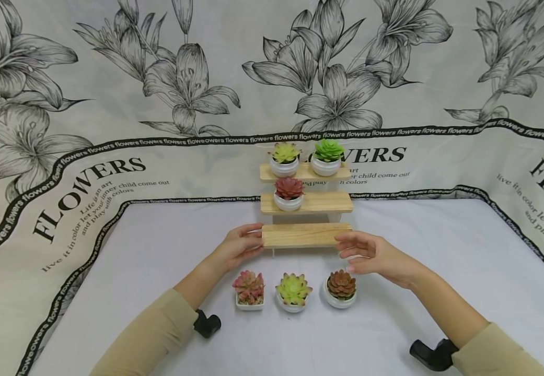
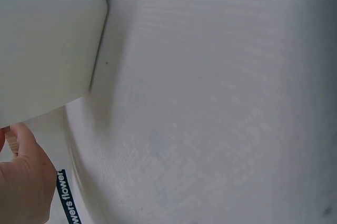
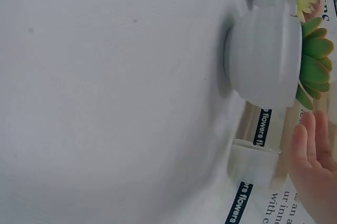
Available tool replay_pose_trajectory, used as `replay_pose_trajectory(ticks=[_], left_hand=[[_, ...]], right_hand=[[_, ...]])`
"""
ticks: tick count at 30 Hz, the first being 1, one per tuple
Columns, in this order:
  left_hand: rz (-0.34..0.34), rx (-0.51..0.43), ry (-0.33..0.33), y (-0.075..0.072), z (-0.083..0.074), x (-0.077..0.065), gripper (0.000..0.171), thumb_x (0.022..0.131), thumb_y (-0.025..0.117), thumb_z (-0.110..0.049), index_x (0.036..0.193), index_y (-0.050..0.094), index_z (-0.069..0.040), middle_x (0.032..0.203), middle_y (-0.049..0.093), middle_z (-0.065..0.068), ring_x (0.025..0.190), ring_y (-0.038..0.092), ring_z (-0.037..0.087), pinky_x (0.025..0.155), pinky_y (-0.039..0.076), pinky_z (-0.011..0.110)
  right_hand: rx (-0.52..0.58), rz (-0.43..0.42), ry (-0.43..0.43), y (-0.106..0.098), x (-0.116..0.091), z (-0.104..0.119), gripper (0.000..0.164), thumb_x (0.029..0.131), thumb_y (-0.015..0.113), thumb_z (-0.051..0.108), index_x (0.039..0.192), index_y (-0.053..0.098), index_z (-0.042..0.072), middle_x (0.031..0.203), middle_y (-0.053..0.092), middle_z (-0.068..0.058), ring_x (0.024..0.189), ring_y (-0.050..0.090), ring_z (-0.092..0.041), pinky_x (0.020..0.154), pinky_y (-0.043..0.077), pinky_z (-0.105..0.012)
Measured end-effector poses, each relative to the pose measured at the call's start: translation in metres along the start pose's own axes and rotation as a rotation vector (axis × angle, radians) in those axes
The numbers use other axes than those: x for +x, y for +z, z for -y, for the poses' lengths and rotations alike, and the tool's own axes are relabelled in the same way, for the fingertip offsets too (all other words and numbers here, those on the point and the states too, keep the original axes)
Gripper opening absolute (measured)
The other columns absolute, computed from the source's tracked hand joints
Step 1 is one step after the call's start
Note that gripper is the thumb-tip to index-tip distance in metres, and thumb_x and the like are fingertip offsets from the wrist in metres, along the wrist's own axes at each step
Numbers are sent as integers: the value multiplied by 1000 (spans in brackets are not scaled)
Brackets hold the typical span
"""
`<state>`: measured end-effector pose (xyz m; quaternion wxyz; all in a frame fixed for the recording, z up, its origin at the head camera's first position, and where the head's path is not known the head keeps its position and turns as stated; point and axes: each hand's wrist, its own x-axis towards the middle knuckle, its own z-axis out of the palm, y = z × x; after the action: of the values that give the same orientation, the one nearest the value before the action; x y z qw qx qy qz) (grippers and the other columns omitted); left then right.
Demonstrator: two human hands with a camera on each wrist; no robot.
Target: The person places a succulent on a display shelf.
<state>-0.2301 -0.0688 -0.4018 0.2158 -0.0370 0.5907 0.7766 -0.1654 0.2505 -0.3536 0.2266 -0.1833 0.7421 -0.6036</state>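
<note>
A tiered stand carries three wooden shelves, the lowest shelf (image 1: 307,236) bare. At its left end are the fingertips of my left hand (image 1: 234,248), fingers nearly straight. My right hand (image 1: 377,258) has its fingers loosely extended at the shelf's right end, its fingertips overlapping the wood in the head view. In front of the stand sit three potted succulents: a pink one in a square pot (image 1: 249,290), a yellow-green one (image 1: 293,291) and a brown one (image 1: 340,287). The brown one stands just below my right fingers. A white pot (image 2: 47,40) looms close in the left wrist view.
Higher on the stand, a red succulent (image 1: 288,193) sits on the middle shelf (image 1: 328,202). A yellow-green succulent (image 1: 284,158) and a bright green one (image 1: 328,156) stand on the top shelf. Behind hangs a flower-printed cloth (image 1: 196,172); white cloth (image 1: 177,224) covers the table.
</note>
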Motion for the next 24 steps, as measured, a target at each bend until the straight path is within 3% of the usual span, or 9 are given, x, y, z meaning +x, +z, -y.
replay_pose_trajectory(ticks=[9,19,24], left_hand=[[3,3,6,0,0,-1,54,85,50,14,137,38,6,109,54,14,80,59,13,77,54,25],[-5,9,-9,0,0,-1,53,85,52,13,137,40,5,109,54,13,81,59,13,75,54,24],[-8,13,-11,0,0,0,53,86,52,13,137,40,4,112,54,15,81,59,13,76,54,24]], right_hand=[[-4,101,-16,2,-7,-24,69,81,68,1,139,31,-6,132,39,-27,117,45,-33,95,43,-25],[-39,158,-15,6,-8,-34,76,74,74,2,139,33,-5,139,31,-31,118,46,-11,96,39,-21],[-108,161,-8,11,-8,-40,79,71,77,4,138,36,-2,140,32,-29,117,45,-4,95,40,-18]])
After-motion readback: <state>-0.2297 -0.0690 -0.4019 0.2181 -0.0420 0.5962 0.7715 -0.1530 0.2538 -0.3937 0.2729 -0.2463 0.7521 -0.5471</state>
